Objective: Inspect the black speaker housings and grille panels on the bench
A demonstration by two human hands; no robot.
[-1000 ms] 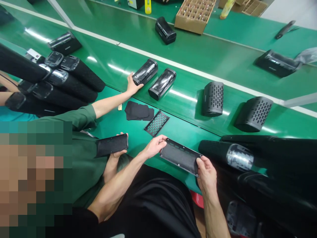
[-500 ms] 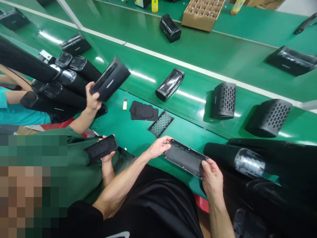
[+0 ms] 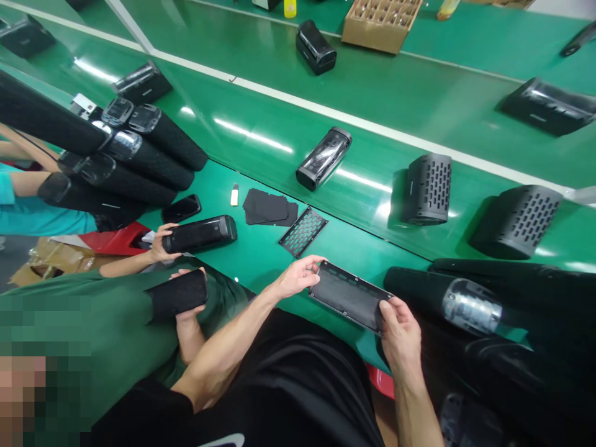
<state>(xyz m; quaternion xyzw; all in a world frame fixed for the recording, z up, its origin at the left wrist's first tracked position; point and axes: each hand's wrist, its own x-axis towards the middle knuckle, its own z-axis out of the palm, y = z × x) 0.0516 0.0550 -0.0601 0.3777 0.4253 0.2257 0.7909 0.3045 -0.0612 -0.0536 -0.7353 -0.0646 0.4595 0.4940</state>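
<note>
Between my two hands is a black speaker grille panel (image 3: 351, 298), rectangular, with its shallow inner side up and a dark sheet lying in it. My left hand (image 3: 298, 277) pinches the panel's left end. At the other end my right hand (image 3: 401, 323) grips it, thumb on top of the sheet. Past my left hand a second grille (image 3: 303, 231), with slots that show the green table, lies flat. Beside that grille rests a small pile of black sheets (image 3: 265, 207).
A co-worker at left holds a black speaker (image 3: 200, 234) and a dark panel (image 3: 179, 295). Several speakers, one with a slotted face (image 3: 428, 189), stand on the green belt (image 3: 261, 112). Black cylindrical housings (image 3: 414, 292) are stacked at right, more at left. A cardboard box (image 3: 372, 37) is at the back.
The co-worker's raised speaker has come down to the table edge, and their panel has shifted slightly left. My hands and the grille panel have barely moved.
</note>
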